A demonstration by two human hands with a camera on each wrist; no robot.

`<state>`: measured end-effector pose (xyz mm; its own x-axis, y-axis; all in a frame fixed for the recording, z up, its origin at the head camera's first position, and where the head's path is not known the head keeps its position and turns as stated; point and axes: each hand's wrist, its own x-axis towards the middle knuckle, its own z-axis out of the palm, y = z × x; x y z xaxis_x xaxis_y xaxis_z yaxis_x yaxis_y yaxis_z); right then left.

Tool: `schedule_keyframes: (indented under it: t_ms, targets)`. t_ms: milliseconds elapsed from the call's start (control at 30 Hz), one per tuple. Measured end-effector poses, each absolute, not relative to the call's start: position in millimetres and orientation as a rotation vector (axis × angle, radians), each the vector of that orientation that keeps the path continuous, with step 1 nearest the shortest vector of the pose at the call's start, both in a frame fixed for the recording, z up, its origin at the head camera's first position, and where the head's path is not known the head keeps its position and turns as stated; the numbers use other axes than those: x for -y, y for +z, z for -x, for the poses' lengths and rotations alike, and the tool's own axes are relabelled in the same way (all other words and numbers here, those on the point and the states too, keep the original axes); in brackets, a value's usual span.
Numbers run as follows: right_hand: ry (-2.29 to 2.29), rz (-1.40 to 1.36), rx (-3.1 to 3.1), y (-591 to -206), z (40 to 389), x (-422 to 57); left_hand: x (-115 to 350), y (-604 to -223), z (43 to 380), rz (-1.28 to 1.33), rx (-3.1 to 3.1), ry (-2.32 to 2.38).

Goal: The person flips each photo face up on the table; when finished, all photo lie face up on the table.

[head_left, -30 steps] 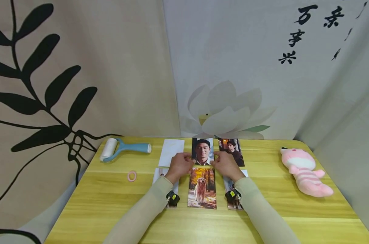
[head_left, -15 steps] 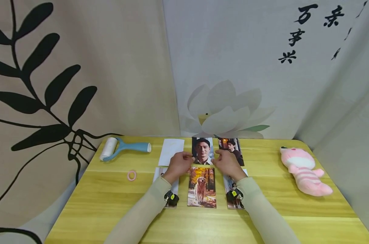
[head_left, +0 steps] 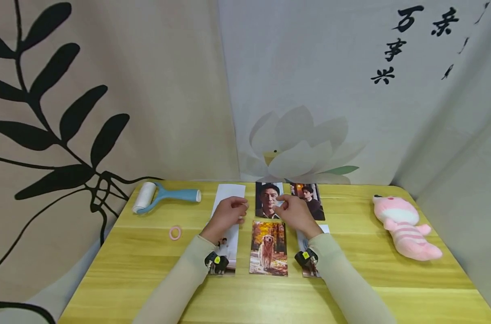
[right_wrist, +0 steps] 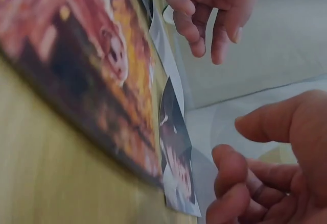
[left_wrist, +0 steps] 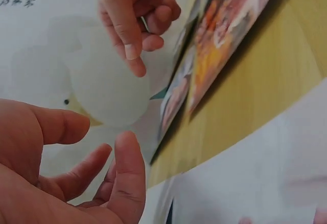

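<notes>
My left hand (head_left: 228, 217) hovers over the white back of a card (head_left: 229, 191) and the top of a lower-left photo (head_left: 231, 243), thumb and fingers apart. Over the right edge of a portrait photo (head_left: 265, 195), my right hand (head_left: 296, 213) has its fingers loosely bent. In the left wrist view nothing lies between the left thumb and fingers (left_wrist: 130, 168). The right wrist view likewise shows a gap between the right thumb (right_wrist: 271, 119) and fingers. A photo of a golden dog (head_left: 268, 249) lies between the forearms. My right wrist partly hides a lower-right photo (head_left: 325, 229).
A photo of a person in a dark top (head_left: 316, 209) lies at the back, right of the portrait. A blue-handled lint roller (head_left: 174, 195) and a pink ring (head_left: 175, 233) are at left. A pink plush toy (head_left: 407, 229) lies on the right of the wooden table (head_left: 245, 299).
My left hand has drawn left, away from the portrait photo's edge. The right hand has shifted slightly left and up over that photo. The photos lie where they were.
</notes>
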<state>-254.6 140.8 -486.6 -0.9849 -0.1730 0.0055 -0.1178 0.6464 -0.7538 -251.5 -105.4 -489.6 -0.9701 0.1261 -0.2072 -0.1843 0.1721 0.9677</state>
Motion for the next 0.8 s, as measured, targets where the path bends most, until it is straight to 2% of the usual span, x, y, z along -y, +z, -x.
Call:
schedule_keyframes:
  t_ms: [367,800]
  targets:
    - [-1.35,0.37,-2.779,-477,260,-110,147,-477,250,0.095,-2.279,1.835]
    - [-1.401,0.44,-2.581,-482,264,-59,192,-487,252,0.134,-2.477,1.663]
